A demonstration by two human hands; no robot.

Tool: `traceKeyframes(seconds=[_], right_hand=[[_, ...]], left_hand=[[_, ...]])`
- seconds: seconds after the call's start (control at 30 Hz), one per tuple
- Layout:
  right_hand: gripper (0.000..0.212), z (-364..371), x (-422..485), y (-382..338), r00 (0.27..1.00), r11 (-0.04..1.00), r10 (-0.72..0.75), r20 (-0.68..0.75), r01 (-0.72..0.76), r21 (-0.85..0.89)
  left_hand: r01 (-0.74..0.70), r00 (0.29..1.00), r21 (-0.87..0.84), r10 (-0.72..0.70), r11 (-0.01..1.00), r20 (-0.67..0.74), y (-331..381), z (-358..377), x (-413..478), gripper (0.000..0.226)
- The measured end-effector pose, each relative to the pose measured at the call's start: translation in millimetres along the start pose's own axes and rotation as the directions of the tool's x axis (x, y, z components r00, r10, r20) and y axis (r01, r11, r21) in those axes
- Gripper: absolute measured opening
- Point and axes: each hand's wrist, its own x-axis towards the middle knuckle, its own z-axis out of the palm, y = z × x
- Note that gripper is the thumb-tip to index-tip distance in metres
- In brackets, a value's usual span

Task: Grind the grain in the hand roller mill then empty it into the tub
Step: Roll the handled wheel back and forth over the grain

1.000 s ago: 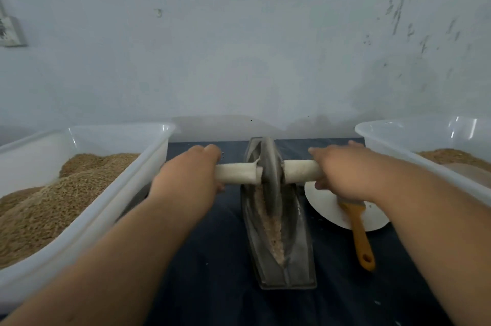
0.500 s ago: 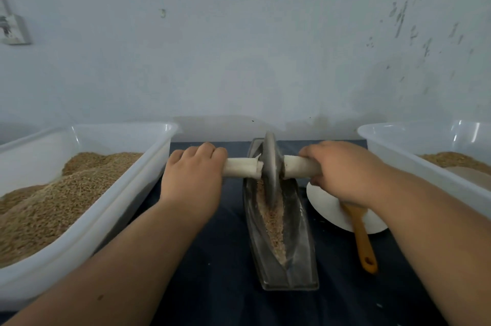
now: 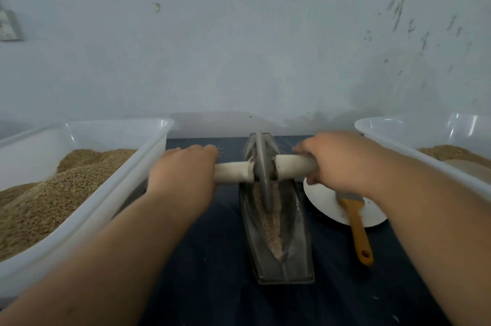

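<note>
**Roller Mill: Wheel in the Far Half of the Trough**

Half a second ago the wooden handle point(image 3: 233, 173) sat near level. It now slopes down toward your left hand point(image 3: 183, 174). The roller wheel point(image 3: 261, 166) remains in the far half of the metal trough point(image 3: 300, 232).

The fingers of your left hand wrap the left end of the handle. Your right hand point(image 3: 342, 163) grips the right end, fingers curled round it.

Crushed grain point(image 3: 271, 222) lies along the trough floor, under the wheel and nearer to you.

The trough stands on the dark table point(image 3: 212, 286), between two white tubs. The left tub point(image 3: 114, 198) holds heaped whole grain point(image 3: 53, 193). The right tub point(image 3: 425, 129) holds brown meal point(image 3: 449, 153).

Just right of the trough, a white plate point(image 3: 324, 206) carries an orange-handled brush point(image 3: 357, 230). Your right forearm covers part of both.
</note>
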Motion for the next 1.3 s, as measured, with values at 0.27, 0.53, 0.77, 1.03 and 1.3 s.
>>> traceKeyframes(seconds=[0.27,0.53,0.77,1.03,1.3], right_hand=[[0.059,41,19,15,0.969,0.999,0.012,-0.246,-0.02,-0.032],[0.025,-35,-22,-4,0.962,0.989,-0.086,0.258,0.113,-0.091],[0.024,-42,-26,-5,0.953,0.993,-0.111,0.283,0.114,0.007],[0.073,45,18,15,0.986,0.988,0.148,-0.071,-0.15,-0.03],[0.042,38,14,19,0.992,0.992,0.117,-0.047,-0.119,-0.042]], left_hand=[[-0.059,0.998,-0.051,0.057,0.997,-0.034,0,47,12,0.071],[-0.204,0.979,0.158,0.205,0.966,0.009,8,-31,-20,0.036],[-0.159,0.971,0.154,0.126,0.975,0.202,6,-51,-33,0.037],[-0.078,0.988,-0.054,0.07,0.995,-0.138,17,26,8,0.053],[-0.15,0.968,-0.015,0.144,0.989,-0.205,14,20,4,0.052]])
